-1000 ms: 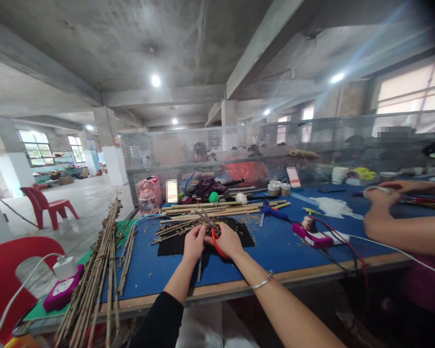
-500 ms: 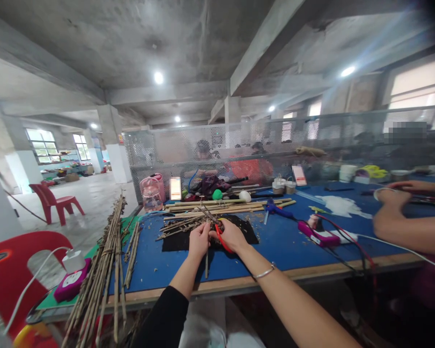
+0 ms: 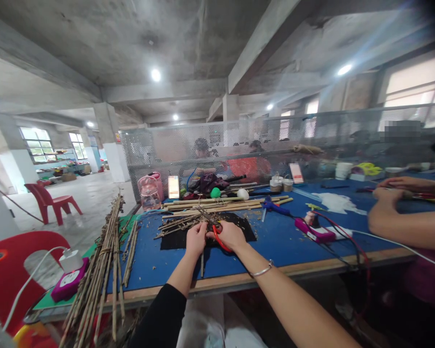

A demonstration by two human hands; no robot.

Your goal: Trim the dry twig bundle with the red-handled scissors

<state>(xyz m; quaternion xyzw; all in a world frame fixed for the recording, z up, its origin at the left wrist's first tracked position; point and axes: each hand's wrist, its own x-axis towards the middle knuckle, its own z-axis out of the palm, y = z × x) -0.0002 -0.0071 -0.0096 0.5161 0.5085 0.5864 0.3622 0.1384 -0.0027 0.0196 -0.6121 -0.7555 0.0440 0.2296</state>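
Over a black cloth [image 3: 171,243] on the blue table, my right hand [image 3: 232,236] grips red-handled scissors [image 3: 222,243], whose blades point up and to the left. My left hand [image 3: 195,240] is closed beside them, pinching a thin dry stick [image 3: 202,267] whose lower end hangs toward the table edge. The two hands are almost touching, and the upper part of the stick is hard to make out. Cut twigs [image 3: 174,223] and crumbs lie on the cloth behind my hands.
A tall bundle of dry sticks [image 3: 96,280] leans over the table's left edge. Longer poles [image 3: 224,204] lie at the back. To the right are a blue glue gun [image 3: 277,208], a purple power strip [image 3: 313,232] with cables, and a co-worker's forearm [image 3: 402,222].
The whole view has shifted slightly. My hands stay close together with the scissors and stick, with only small movement.
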